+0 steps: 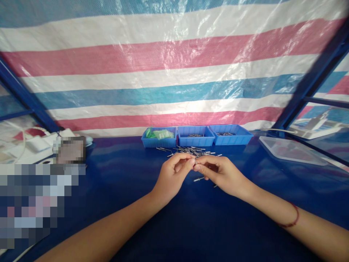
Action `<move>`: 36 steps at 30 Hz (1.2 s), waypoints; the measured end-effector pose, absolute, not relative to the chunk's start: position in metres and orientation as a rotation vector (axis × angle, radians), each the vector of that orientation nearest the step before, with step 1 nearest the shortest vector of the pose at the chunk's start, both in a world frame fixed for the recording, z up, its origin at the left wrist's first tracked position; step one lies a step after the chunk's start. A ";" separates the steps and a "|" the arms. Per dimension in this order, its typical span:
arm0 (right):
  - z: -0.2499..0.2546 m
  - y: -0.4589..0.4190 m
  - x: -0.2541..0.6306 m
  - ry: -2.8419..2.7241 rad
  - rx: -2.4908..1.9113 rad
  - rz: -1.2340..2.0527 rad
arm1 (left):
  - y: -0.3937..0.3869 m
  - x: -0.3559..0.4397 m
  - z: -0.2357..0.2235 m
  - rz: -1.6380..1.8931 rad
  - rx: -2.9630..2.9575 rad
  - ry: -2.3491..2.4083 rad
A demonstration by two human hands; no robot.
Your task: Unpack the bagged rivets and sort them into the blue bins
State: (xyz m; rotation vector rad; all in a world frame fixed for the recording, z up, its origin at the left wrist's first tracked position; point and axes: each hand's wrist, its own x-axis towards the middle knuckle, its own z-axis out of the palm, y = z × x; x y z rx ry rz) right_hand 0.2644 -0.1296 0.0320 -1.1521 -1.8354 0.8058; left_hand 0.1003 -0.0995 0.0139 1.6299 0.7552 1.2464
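Note:
My left hand (173, 174) and my right hand (218, 173) meet fingertip to fingertip above the blue table (191, 225). Both are pinched closed on something small at the join, too small to name. Just behind them lies a loose pile of thin metal pins (191, 151). Two stray pins (199, 179) lie on the table under my right hand. A red string circles my right wrist.
Three blue trays stand in a row at the back: one with green pieces (159, 136), two with metal pins (195, 137) (230, 134). A clear plastic lid (291, 149) lies at the right. A striped tarpaulin hangs behind. Blue frame bars slant at both sides.

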 end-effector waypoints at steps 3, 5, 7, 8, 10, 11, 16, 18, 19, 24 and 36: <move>0.029 -0.128 0.264 -1.814 -1.158 0.784 | -0.100 0.100 0.015 1.263 1.656 0.750; 0.027 -0.127 0.265 -1.789 -1.157 0.758 | -0.100 0.099 0.015 1.260 1.644 0.753; 0.025 -0.128 0.265 -1.759 -1.169 0.705 | -0.099 0.100 0.015 1.251 1.609 0.762; 0.025 -0.129 0.265 -1.742 -1.186 0.658 | -0.098 0.100 0.015 1.246 1.586 0.766; 0.027 -0.132 0.265 -1.723 -1.213 0.503 | -0.097 0.101 0.014 1.228 1.540 0.767; 0.028 -0.135 0.265 -1.743 -1.204 0.401 | -0.096 0.101 0.013 1.212 1.524 0.761; 0.034 -0.138 0.267 -1.938 -1.067 0.003 | -0.096 0.103 0.010 1.050 1.594 0.767; 0.036 -0.129 0.276 -1.840 -1.168 -0.049 | -0.097 0.102 0.009 1.048 1.728 0.876; 0.037 -0.123 0.284 -1.755 -1.243 -0.076 | -0.098 0.101 0.009 1.050 1.831 0.942; 0.035 -0.084 0.342 -1.380 -1.576 -0.319 | -0.103 0.098 0.010 0.788 2.411 1.076; 0.026 -0.078 0.344 -1.624 -1.527 -0.145 | -0.100 0.096 0.011 0.811 2.319 1.062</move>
